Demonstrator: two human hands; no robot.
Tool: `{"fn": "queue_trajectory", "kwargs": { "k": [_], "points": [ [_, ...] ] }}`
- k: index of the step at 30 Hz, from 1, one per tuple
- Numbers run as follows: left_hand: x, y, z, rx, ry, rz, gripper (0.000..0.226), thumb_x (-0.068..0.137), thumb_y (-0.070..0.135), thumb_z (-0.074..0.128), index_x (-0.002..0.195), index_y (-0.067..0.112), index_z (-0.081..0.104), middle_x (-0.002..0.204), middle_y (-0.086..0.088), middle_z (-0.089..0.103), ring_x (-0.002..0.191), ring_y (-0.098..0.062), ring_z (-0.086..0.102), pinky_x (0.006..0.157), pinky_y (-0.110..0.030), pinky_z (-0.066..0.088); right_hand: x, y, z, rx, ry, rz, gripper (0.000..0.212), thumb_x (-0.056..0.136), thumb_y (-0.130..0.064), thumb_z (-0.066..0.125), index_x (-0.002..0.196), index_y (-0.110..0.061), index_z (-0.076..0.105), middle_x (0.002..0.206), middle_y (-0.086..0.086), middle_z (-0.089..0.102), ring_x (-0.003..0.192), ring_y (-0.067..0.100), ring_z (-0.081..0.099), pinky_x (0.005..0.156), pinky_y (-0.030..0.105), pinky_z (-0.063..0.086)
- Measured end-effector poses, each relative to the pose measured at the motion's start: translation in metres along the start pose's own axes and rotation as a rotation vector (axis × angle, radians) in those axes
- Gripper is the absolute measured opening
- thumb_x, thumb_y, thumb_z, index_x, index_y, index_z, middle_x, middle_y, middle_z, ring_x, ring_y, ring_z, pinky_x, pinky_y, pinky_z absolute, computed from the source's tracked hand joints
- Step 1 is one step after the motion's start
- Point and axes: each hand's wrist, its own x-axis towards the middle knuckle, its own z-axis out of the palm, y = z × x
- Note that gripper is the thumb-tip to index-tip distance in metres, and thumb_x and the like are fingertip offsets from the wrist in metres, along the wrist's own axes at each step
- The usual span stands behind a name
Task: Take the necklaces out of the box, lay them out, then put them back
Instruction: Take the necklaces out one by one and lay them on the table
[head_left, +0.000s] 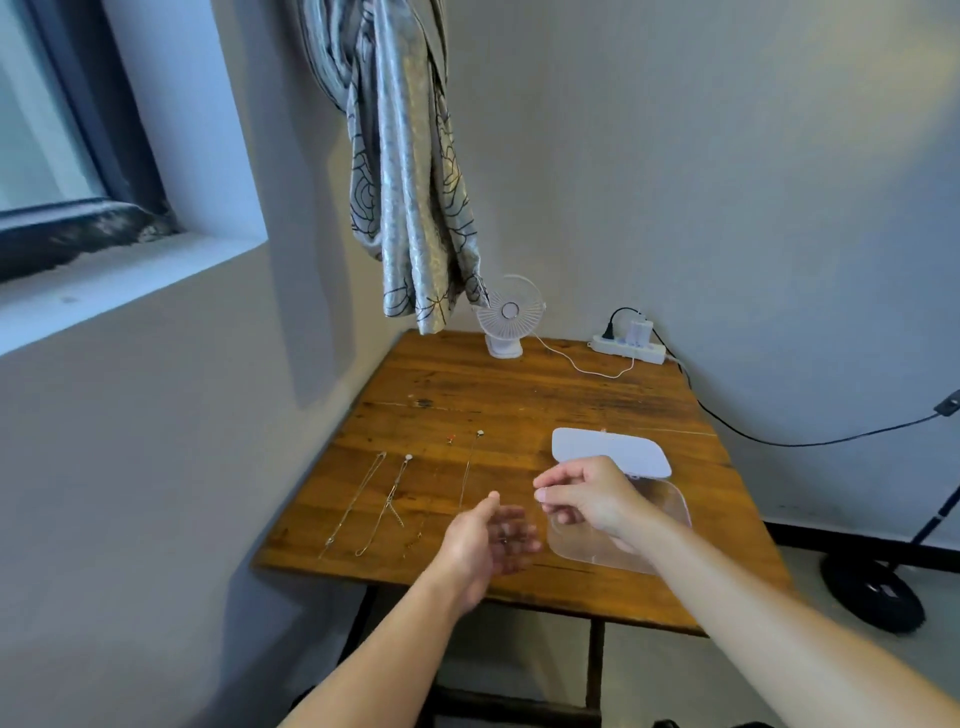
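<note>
Several thin necklaces lie side by side on the wooden table (519, 384): one chain at the far left (358, 499), a second (390, 501) next to it, and another with a pale pendant (470, 467) further right. The clear plastic box (670, 514) stands open at the right, its white lid (608, 449) folded back behind it. My right hand (592, 496) hovers over the box, thumb and forefinger pinched together; no chain shows between them. My left hand (488, 540) is beside it, left of the box, palm up, fingers apart and blurred.
A small white fan (506, 317) and a power strip (628, 348) with cables stand at the table's back edge. A curtain (410, 182) hangs above the back left corner. Walls close the left and back sides. A stand's black base (872, 592) sits on the floor right.
</note>
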Motion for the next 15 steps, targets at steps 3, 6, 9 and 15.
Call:
{"fn": "queue_trajectory", "kwargs": {
  "k": [3,6,9,15],
  "points": [
    [-0.003,-0.009,-0.017,0.194,0.069,0.062,0.015,0.093,0.013,0.057,0.105,0.007,0.065,0.092,-0.013,0.071,0.079,-0.021,0.069,0.069,-0.027,0.057,-0.002,0.032,0.021,-0.003,0.077,0.064,0.014,0.085,-0.001,0.067,0.086,-0.013,0.074,0.086,0.012,0.073,0.074,0.022,0.069,0.075,0.034,0.060],
    [0.004,-0.023,-0.032,0.577,0.190,0.172,0.013,0.090,0.007,0.060,0.093,0.019,0.064,0.093,-0.003,0.065,0.081,-0.013,0.065,0.071,-0.023,0.056,-0.008,0.062,0.030,-0.155,0.158,0.023,0.013,0.088,-0.002,0.064,0.098,-0.007,0.071,0.082,0.005,0.071,0.071,0.016,0.070,0.063,0.025,0.059],
    [0.006,-0.035,-0.037,0.897,0.232,0.317,0.014,0.090,0.013,0.060,0.097,0.024,0.065,0.098,0.010,0.059,0.089,-0.004,0.058,0.080,-0.019,0.048,-0.016,0.079,0.034,-0.394,0.159,-0.081,0.016,0.088,-0.016,0.067,0.104,-0.014,0.071,0.078,-0.008,0.070,0.070,0.004,0.067,0.061,0.014,0.049],
    [0.006,-0.055,-0.044,1.195,0.297,0.552,0.012,0.092,0.025,0.059,0.101,0.024,0.066,0.103,0.009,0.058,0.089,-0.002,0.055,0.084,-0.021,0.050,-0.024,0.091,0.023,-0.632,0.252,-0.131,0.021,0.090,-0.022,0.065,0.109,-0.016,0.071,0.095,-0.001,0.073,0.080,0.005,0.060,0.061,0.005,0.037]
  ]
}}
